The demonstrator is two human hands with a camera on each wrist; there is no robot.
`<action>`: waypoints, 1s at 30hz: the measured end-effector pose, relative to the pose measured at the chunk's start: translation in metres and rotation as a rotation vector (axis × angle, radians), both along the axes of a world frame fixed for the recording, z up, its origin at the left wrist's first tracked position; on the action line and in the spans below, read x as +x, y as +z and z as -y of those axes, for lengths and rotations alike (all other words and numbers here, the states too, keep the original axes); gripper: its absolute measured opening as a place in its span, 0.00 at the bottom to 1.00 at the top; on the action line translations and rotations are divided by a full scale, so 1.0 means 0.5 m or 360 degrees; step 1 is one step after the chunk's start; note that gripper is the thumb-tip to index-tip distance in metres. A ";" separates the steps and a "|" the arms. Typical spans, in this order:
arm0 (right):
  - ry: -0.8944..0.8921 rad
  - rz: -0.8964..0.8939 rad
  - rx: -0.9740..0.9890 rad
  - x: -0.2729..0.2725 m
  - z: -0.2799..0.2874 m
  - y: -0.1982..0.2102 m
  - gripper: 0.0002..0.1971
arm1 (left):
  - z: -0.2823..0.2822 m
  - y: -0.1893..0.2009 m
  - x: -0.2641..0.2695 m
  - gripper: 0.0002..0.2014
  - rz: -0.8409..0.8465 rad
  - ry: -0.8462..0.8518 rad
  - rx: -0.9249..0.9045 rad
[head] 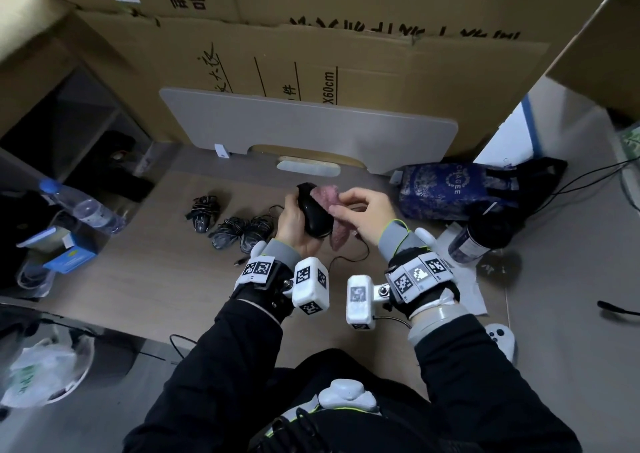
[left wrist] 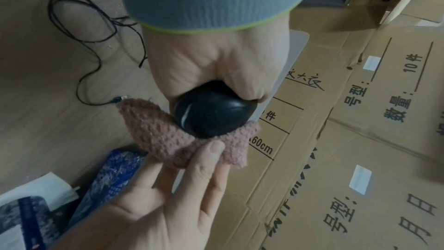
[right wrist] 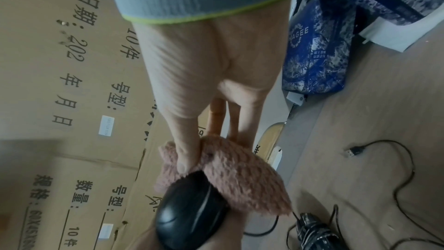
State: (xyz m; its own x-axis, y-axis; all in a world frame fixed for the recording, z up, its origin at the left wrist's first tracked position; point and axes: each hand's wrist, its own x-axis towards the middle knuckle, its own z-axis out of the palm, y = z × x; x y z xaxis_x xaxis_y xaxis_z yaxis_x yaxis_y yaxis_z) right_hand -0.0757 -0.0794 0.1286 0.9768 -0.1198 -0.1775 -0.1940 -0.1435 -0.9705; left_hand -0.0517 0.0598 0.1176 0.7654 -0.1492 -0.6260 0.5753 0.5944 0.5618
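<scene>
Above the wooden desk (head: 166, 279), my left hand (head: 293, 218) grips a black computer mouse (head: 313, 212), fingers curled round its body. Its thin black cable (head: 349, 255) trails down to the desk and ends in a USB plug (head: 239, 263). My right hand (head: 351, 207) pinches a pink fluffy cloth (head: 337, 236) and holds it against the mouse's right side. In the left wrist view the cloth (left wrist: 156, 134) wraps under the mouse (left wrist: 211, 115), with the right thumb (left wrist: 213, 151) on it. In the right wrist view the thumb presses the cloth (right wrist: 240, 178) onto the mouse (right wrist: 190, 212).
Three more mice with cables wound round them (head: 232, 231) lie left of my hands. A blue patterned bag (head: 446, 189) and a dark cup (head: 474, 238) stand to the right, a water bottle (head: 83, 207) far left. A grey board (head: 311, 123) and cardboard boxes (head: 381, 54) close the back.
</scene>
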 end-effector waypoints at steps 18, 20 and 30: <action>-0.0191 -0.0004 0.0138 -0.025 0.004 -0.008 0.11 | -0.013 -0.041 0.021 0.35 0.0147 -0.0036 0.0206; -0.0373 0.0053 0.0154 -0.015 0.031 -0.003 0.09 | -0.016 -0.052 0.016 0.38 0.0126 0.0032 0.0412; 0.0303 0.0032 -0.0071 -0.028 -0.012 -0.005 0.16 | -0.017 -0.014 -0.040 0.43 0.0235 -0.1163 -0.0672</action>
State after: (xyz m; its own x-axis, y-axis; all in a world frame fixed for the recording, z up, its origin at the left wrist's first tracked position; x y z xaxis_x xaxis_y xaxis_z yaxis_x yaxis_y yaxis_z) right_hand -0.0895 -0.0732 0.1262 0.9858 0.0604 -0.1566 -0.1400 -0.2186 -0.9657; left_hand -0.0718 0.0682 0.1106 0.4555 -0.8351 -0.3084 0.8339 0.2790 0.4762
